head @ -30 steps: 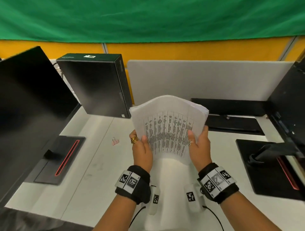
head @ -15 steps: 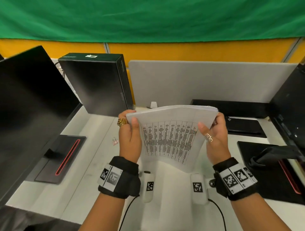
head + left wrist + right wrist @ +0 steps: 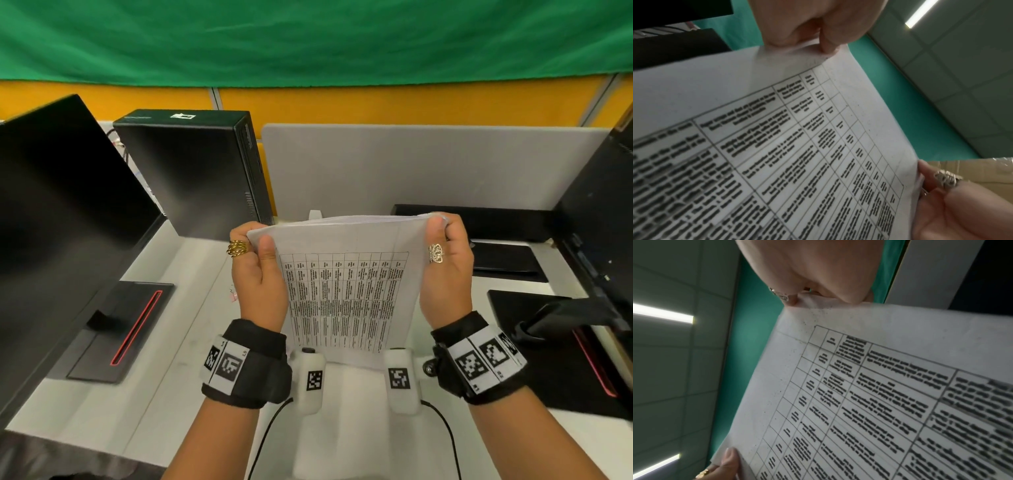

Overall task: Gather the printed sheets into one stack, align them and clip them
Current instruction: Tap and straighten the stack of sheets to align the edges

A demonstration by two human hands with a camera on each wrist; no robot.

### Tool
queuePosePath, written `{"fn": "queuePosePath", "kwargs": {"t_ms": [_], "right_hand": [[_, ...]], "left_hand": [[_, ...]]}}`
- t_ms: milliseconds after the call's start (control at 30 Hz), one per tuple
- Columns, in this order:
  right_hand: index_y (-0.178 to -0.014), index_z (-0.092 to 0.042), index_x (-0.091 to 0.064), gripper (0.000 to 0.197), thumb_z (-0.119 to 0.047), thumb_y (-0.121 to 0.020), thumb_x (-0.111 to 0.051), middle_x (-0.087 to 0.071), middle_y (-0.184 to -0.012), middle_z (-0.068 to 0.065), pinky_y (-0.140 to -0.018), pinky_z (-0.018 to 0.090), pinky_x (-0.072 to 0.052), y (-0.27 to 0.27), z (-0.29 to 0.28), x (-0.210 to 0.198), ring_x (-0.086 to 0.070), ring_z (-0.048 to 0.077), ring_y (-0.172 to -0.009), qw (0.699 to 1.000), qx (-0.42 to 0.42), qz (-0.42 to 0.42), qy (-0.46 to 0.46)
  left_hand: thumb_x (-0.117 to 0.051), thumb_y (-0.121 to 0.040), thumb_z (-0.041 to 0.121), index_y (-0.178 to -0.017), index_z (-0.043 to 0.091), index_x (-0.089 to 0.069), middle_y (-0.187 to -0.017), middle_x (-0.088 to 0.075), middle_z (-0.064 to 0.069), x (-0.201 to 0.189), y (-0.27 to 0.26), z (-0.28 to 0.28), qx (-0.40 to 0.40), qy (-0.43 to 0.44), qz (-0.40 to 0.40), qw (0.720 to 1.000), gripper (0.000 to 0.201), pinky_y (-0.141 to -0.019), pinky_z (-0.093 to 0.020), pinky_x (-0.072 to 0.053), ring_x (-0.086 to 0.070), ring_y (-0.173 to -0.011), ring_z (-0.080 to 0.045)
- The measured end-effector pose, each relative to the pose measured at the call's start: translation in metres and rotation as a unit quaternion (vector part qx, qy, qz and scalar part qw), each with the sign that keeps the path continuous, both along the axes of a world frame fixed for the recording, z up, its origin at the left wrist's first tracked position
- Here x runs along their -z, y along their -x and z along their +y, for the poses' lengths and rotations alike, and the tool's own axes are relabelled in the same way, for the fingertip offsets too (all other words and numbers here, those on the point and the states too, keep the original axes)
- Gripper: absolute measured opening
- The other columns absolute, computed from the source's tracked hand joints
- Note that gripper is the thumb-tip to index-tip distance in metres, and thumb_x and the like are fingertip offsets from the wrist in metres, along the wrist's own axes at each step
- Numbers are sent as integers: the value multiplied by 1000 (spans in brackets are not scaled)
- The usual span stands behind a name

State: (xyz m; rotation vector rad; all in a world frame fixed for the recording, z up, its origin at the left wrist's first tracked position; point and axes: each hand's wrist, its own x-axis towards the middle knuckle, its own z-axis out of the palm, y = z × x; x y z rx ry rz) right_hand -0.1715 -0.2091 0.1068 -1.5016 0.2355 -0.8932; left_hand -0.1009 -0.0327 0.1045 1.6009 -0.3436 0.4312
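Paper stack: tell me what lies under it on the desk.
Under the paper stack, held up by the left hand and right hand, white foam padding shows on the desk. Whatever sits directly behind the sheets is covered.

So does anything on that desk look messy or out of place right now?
Nothing much. The stack of printed sheets is held upright by the left hand and right hand, its top edges not quite flush. A small pink binder clip lies loose on the desk, unused.

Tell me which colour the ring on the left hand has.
Gold; the ring on the left hand shows best in the head view.
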Motion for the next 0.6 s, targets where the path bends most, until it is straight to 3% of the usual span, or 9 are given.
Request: {"fn": "queuePosePath", "kwargs": {"t_ms": [167, 267, 367, 467, 600], "right_hand": [[-77, -15, -45, 24, -32, -93, -42, -48, -67, -7, -51, 9, -45, -2, 4, -5, -51, -4, -54, 999, 4, 5, -50], [-71, -21, -47, 22, -35, -85, -56, -49, -67, -9, -51, 8, -45, -6, 7, -3, -52, -2, -57, 997, 50, 30, -58], [-68, -24, -46, 22, -30, -82, -62, -49, -67, -7, -47, 3, -44, -8, 6, -5, -51, 2, -60, 994, 81, 33, -62], [-69, -24, -46, 21, -24, -85, -60, -48, -68, -6, -45, 2, -43, -6, 5, -8, -50, 4, -61, 993, 84, 31, -72], [-74, -26, -48, 19, -17, -91, -48, -50, -72, -5, -50, 13, -45, -4, 3, -9, -50, 8, -64, 993, 81, 21, -81]], "left_hand": [[-34, -97, 9, -100, 9, -37, -75, -48, 10, 3, 6, 1, 7, -11, -3, 1000, 4, -51, -2, -45, -59, -67, 11], [-33, -97, 6, -103, 2, -40, -75, -47, 10, 9, 8, 0, 15, -15, 2, 1000, 10, -52, -1, -45, -58, -69, 13], [-32, -97, 3, -104, 3, -40, -77, -48, 10, 11, 9, -1, 33, -17, 2, 999, 10, -54, -2, -46, -59, -71, 13], [-32, -97, 2, -108, -1, -40, -79, -49, 11, 10, 10, -1, 45, -15, 3, 999, 14, -56, -1, -47, -59, -73, 14], [-32, -97, 7, -111, 15, -37, -88, -51, 11, 10, 11, 0, 68, -10, 20, 997, 17, -57, -1, -47, -60, -79, 14]]}}
